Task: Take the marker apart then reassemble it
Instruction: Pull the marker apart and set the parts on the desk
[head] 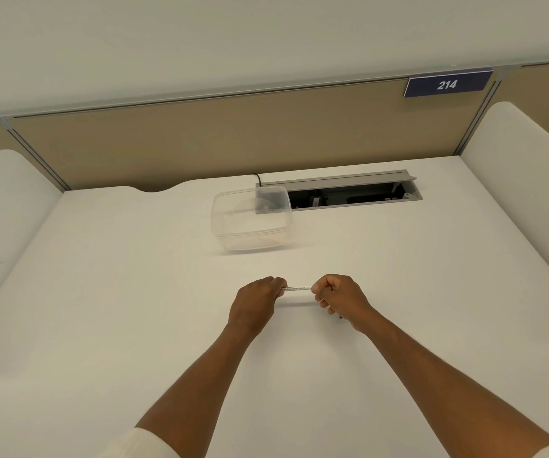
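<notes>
The white bench (134, 292) fills most of the view, backed by a tan partition (200, 137) with a blue sign (447, 84) reading 214. A grey cable tray (349, 190) is sunk into the bench's far edge, and a clear plastic container (250, 219) sits just in front of it. Nearer the person, the left hand (256, 305) and right hand (340, 297) each have their grip clamped on one end of the white marker (297, 288). It is held just above the bench, its long axis running left to right. Which end is the cap is hidden.
</notes>
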